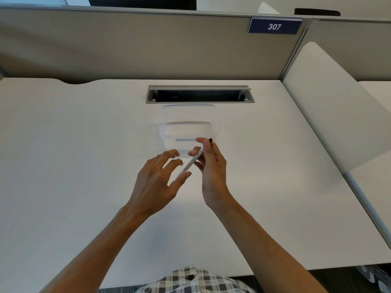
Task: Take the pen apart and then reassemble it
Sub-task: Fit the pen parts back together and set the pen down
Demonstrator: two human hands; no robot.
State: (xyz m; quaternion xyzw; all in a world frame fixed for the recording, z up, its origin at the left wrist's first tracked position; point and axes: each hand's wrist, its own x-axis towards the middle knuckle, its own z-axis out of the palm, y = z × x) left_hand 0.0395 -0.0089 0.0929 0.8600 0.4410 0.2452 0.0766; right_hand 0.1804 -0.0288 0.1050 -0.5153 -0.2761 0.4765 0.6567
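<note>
A white pen point(191, 161) with a black end cap slants from lower left to upper right above the middle of the white desk point(84, 144). My right hand point(211, 166) grips its upper half between thumb and fingers, and the black end pokes out past my fingers. My left hand point(157, 178) is at the pen's lower end, thumb touching the barrel and the other fingers spread apart above it. The pen's tip is hidden behind my left hand.
A clear plastic container point(189, 123) stands just beyond my hands. Behind it lies an open cable slot point(200, 95) in the desk. A beige partition point(148, 45) with a "307" sign point(274, 26) closes the back, and a white divider point(330, 106) stands at the right.
</note>
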